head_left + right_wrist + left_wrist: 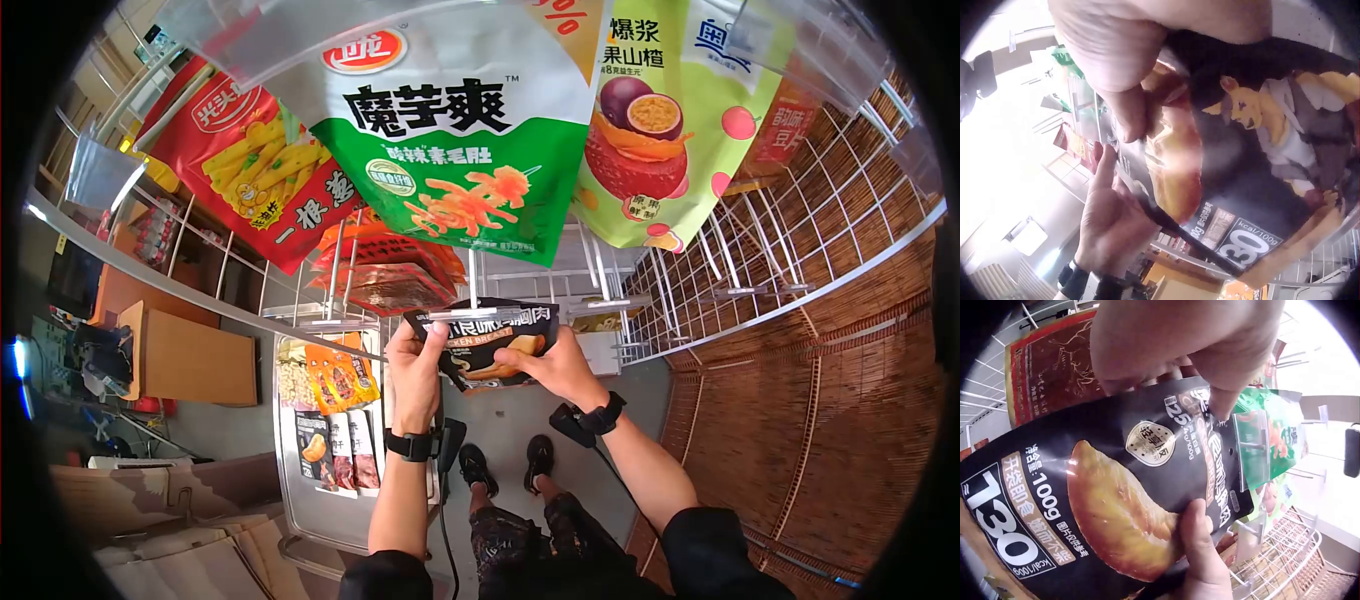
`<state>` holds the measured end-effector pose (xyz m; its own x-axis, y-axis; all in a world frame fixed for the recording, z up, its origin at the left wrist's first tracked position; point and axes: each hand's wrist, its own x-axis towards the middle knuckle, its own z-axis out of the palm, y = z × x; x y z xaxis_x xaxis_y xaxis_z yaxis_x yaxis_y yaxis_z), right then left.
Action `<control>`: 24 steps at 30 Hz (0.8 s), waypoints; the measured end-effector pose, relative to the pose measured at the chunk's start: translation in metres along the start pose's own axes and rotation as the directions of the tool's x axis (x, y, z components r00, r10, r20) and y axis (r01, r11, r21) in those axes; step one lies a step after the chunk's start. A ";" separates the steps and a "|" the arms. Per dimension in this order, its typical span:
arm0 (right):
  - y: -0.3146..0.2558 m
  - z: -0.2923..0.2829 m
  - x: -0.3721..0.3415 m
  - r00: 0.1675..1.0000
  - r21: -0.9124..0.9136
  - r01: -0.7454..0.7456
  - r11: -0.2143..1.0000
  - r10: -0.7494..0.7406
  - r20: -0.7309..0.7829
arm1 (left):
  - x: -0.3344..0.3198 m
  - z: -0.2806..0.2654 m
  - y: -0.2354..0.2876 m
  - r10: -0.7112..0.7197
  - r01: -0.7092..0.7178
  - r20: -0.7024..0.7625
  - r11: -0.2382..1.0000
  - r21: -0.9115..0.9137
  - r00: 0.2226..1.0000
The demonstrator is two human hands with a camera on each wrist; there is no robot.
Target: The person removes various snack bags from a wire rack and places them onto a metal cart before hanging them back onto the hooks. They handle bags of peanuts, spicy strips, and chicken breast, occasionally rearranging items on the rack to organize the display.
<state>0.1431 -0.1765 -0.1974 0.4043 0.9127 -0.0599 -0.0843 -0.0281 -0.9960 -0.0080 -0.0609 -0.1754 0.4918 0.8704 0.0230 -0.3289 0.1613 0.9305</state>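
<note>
Both hands hold a black chicken breast pouch (pixel 478 362) at the front of a wire rack. The left hand (pixel 414 368) grips its left edge, thumb on the front; the right hand (pixel 566 372) pinches the right side, thumb across the printed front. In the left wrist view the pouch (pixel 1116 481) lies tilted, its top edge by a clear plastic tag (pixel 1251 450) on a rack hook. The right wrist view shows the right thumb pressing the pouch (pixel 1222 156) and the left hand (pixel 1113 228) at its far edge. The fingers behind the pouch are mostly hidden.
Above hang a green-and-white pouch (pixel 450 150), a red pouch (pixel 250 150) and a light green pouch (pixel 660 130). Red packets (pixel 385 270) hang behind at the left. A metal tray cart (pixel 330 515) at lower left carries several snack packs. A woven panel (pixel 800 430) stands right.
</note>
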 end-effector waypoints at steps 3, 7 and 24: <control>0.000 0.002 0.003 0.998 0.037 0.055 0.998 -0.054 -0.026 | 0.005 0.005 0.000 0.034 -0.034 -0.013 0.998 0.047 0.999; 0.001 0.002 0.006 1.000 -0.012 0.008 1.000 -0.009 -0.024 | 0.009 0.002 -0.003 0.056 -0.052 -0.035 0.995 0.085 0.998; 0.010 -0.016 0.058 0.961 -0.184 0.242 0.953 -0.261 -0.088 | -0.092 -0.044 -0.045 -0.026 0.040 -0.031 0.803 0.594 0.999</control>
<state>0.1801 -0.1304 -0.2120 0.4905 0.8489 0.1967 0.1848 0.1192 -0.9755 -0.0742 -0.1277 -0.2355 0.4745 0.8802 -0.0127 0.2342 -0.1124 0.9657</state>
